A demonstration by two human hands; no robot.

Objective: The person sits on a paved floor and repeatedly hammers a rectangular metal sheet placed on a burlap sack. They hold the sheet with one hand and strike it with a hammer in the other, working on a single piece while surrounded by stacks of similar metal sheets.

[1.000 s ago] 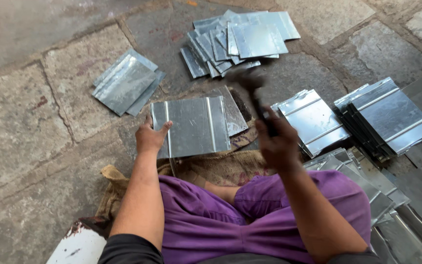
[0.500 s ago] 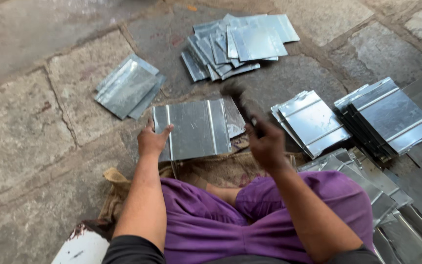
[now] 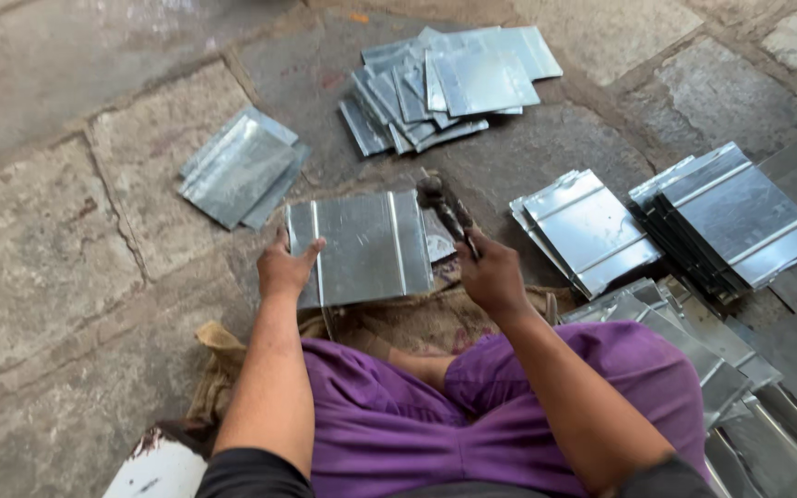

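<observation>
A ribbed grey metal sheet (image 3: 362,247) lies flat on the stone floor in front of my knees. My left hand (image 3: 284,269) presses on its left edge and holds it down. My right hand (image 3: 491,275) grips the handle of a dark hammer (image 3: 445,207), whose head sits at the sheet's upper right corner. A second sheet (image 3: 437,242) peeks out from under the right side of the first one.
Stacks of similar metal sheets lie around: one pile at the left (image 3: 240,168), a loose heap at the top (image 3: 454,83), two ribbed stacks at the right (image 3: 588,231) (image 3: 735,212), more by my right knee (image 3: 731,369). Brown sacking (image 3: 389,323) lies under my purple-clad legs.
My right hand has brought the hammer down from a raised position to the sheet's upper right corner. My left hand has stayed on the sheet's left edge.
</observation>
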